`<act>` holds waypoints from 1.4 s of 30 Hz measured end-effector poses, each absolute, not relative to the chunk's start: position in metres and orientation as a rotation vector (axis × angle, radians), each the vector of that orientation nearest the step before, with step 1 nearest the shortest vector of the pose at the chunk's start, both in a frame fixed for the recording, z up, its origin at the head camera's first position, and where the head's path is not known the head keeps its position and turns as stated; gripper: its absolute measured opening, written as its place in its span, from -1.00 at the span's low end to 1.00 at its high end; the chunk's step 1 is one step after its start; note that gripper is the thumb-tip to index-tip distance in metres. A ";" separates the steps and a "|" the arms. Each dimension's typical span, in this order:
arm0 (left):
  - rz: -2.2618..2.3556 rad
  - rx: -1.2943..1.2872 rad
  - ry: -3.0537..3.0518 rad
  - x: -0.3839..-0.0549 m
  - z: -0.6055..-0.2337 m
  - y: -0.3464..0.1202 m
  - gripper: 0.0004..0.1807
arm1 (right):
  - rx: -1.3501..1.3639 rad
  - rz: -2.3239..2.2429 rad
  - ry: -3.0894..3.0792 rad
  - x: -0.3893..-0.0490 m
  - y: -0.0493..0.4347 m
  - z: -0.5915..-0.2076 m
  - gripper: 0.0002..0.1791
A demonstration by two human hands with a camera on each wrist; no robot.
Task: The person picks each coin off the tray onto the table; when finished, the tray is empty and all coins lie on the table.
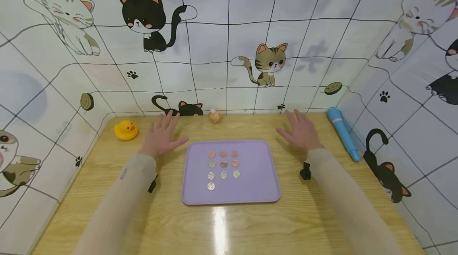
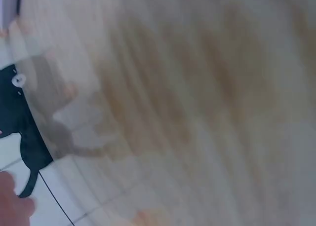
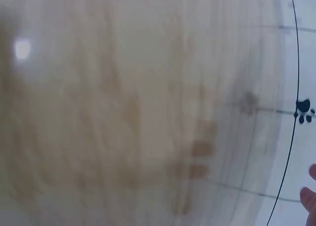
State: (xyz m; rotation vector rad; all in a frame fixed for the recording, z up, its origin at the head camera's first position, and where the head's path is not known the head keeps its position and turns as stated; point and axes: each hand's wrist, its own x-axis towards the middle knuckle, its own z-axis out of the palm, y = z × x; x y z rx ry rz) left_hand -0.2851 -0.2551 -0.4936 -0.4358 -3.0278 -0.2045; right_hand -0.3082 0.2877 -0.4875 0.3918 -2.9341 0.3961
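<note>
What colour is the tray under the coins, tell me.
The tray is light purple; head view shows best.

head: high, forward-down | wrists: low, close, sideways | all share: tabletop, wall

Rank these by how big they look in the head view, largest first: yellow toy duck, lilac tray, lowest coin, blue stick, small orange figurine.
1. Lilac tray
2. Blue stick
3. Yellow toy duck
4. Small orange figurine
5. Lowest coin
</note>
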 end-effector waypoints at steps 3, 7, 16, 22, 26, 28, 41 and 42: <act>-0.329 -0.500 -3.078 -0.277 -0.495 -0.250 0.12 | 0.456 0.531 -2.929 -0.301 0.281 -0.489 -0.06; -0.540 -0.574 -3.103 -0.261 -0.493 -0.242 0.10 | 0.557 0.692 -2.933 -0.289 0.267 -0.489 -0.19; -0.800 -0.665 -3.081 -0.228 -0.490 -0.233 0.07 | 0.942 0.643 -2.903 -0.264 0.223 -0.478 -0.41; -0.904 -0.736 -3.075 -0.212 -0.491 -0.233 -0.07 | 1.268 0.650 -2.966 -0.257 0.189 -0.470 -0.54; -0.912 -0.774 -3.065 -0.204 -0.495 -0.237 -0.12 | 1.414 0.636 -2.955 -0.259 0.171 -0.468 -0.65; -0.923 -0.794 -3.061 -0.202 -0.496 -0.239 -0.12 | 1.450 0.622 -2.946 -0.261 0.164 -0.468 -0.67; -1.047 -0.850 -3.092 -0.199 -0.502 -0.252 -0.07 | 1.399 0.613 -3.025 -0.270 0.138 -0.466 -0.70; -1.044 -0.846 -3.096 -0.199 -0.501 -0.252 -0.07 | 1.401 0.609 -3.027 -0.270 0.137 -0.466 -0.69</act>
